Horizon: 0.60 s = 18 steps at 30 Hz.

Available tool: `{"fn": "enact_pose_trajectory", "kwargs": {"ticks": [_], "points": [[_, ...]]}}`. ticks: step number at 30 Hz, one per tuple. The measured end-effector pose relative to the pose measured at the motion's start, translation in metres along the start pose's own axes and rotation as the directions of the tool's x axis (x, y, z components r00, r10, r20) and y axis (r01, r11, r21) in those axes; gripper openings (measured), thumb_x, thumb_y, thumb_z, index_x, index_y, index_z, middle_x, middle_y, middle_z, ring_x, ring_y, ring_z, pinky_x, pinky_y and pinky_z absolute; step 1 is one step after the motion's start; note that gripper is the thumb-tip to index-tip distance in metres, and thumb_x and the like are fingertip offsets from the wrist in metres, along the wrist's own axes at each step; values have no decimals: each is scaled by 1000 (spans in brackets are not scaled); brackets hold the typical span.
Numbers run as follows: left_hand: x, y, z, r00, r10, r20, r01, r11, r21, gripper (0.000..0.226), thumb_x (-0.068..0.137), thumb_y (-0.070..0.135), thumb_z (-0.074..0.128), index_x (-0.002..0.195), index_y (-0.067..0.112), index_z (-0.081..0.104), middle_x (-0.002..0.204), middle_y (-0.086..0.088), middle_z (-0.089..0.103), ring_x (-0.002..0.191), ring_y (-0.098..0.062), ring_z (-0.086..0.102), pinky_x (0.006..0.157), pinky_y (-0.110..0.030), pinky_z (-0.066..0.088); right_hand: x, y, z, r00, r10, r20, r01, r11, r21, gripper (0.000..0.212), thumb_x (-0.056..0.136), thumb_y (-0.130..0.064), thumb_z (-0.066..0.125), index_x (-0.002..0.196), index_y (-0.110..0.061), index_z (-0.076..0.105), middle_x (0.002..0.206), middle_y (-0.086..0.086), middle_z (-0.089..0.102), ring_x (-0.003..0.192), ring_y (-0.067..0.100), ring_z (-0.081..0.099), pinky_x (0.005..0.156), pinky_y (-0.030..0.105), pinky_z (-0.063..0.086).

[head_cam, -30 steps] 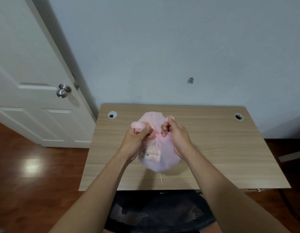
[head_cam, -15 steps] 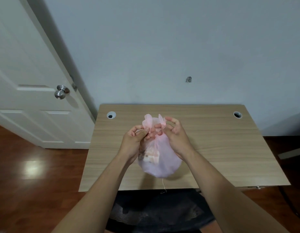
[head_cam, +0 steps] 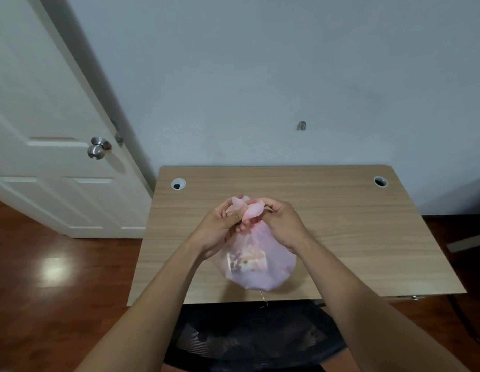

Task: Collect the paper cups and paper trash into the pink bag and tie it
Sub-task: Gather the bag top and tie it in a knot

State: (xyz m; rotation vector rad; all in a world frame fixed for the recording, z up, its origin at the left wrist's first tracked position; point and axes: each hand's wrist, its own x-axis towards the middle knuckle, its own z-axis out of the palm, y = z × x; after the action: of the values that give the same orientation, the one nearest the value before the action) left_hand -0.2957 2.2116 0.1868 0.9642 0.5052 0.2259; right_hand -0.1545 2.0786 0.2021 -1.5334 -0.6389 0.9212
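Tying, head view: both hands work at the gathered mouth of the pink bag (head_cam: 260, 267), which sits on the desk (head_cam: 367, 232) at mid-width, near the front edge.
Left hand (head_cam: 216, 229): fingers curled, pinching one of the bag ears (head_cam: 251, 212).
Right hand (head_cam: 283, 224): fingers curled round the other ear, touching the left hand.
Contents: printed paper (head_cam: 245, 260) shows through the film; single cups cannot be told apart.
Handling: probably light, soft and crushable; the thin film looks slippery and may stretch or tear if yanked.
Where to hold: at the neck and the ears, not the bulging belly.
Progress: the trash seems bagged; whether a knot has closed cannot be told.
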Motion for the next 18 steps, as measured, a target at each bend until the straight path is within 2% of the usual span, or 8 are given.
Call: {"fn": "enact_pose_trajectory", "kwargs": {"ticks": [2, 4, 6, 9, 11, 13, 15, 18], "points": [[-1, 0, 2, 999, -32, 7, 32, 999, -9, 46, 106, 12, 63, 150, 7, 55, 93, -16, 67, 64, -13, 59, 65, -18, 53, -4, -2, 1, 997, -4, 75, 5, 1000, -16, 21, 101, 9, 64, 106, -2, 82, 89, 19, 79, 84, 24, 74, 92, 43, 60], [-3, -2, 4, 1000, -10, -3, 10, 1000, 22, 33, 103, 20, 67, 131, 4, 70, 83, -13, 68, 65, -13, 57, 64, -18, 51, -6, -2, 0, 992, -12, 125, 16, 999, -32, 16, 103, 3, 65, 103, -1, 81, 90, 17, 78, 88, 26, 73, 98, 49, 57], [-2, -5, 5, 997, 8, -76, -9, 1000, -10, 24, 98, 26, 72, 103, 5, 81, 79, -12, 68, 65, -13, 55, 64, -18, 50, -7, -4, 0, 991, -14, 130, 18, 999, -29, 14, 105, -7, 68, 110, -3, 80, 97, 15, 80, 94, 21, 72, 102, 41, 55], [1, -9, 4, 982, -20, -186, 6, 997, -78, 23, 96, 26, 75, 94, 3, 83, 78, -10, 65, 62, -11, 54, 63, -17, 51, -10, -7, 1, 985, -18, 172, 10, 999, 42, 28, 101, -11, 73, 129, -10, 75, 114, 16, 80, 105, 22, 74, 108, 35, 54], [0, -11, 3, 980, -24, -196, 16, 999, -43, 24, 100, 24, 72, 90, 5, 83, 75, -9, 65, 61, -11, 52, 64, -17, 50, -9, -3, -1, 987, -21, 157, 13, 999, 52, 35, 100, -11, 77, 134, -16, 74, 114, 13, 81, 104, 20, 76, 104, 33, 57], [-2, -12, 4, 984, -29, -174, 30, 1000, 3, 26, 104, 20, 68, 88, 6, 83, 74, -7, 65, 62, -12, 50, 63, -17, 49, -6, 0, -2, 998, -27, 58, 27, 1000, -1, 20, 102, -13, 78, 121, -7, 76, 108, 16, 81, 96, 18, 79, 92, 32, 62], [-5, -13, 6, 984, -37, -173, 42, 999, 31, 27, 105, 19, 67, 87, 4, 81, 72, -6, 67, 62, -11, 52, 63, -17, 50, -3, 5, -3, 999, -18, -42, 17, 999, -47, 20, 102, -16, 79, 106, 2, 69, 100, 15, 82, 87, 21, 81, 81, 35, 63], [-4, -14, 5, 990, -14, -143, 25, 997, 77, 28, 104, 27, 70, 91, 7, 84, 79, -7, 75, 72, -15, 58, 77, -24, 49, 2, 14, 1, 995, -33, -96, 14, 980, -196, 29, 103, -35, 78, 95, -14, 59, 87, 10, 81, 86, 32, 82, 80, 48, 63]]}}
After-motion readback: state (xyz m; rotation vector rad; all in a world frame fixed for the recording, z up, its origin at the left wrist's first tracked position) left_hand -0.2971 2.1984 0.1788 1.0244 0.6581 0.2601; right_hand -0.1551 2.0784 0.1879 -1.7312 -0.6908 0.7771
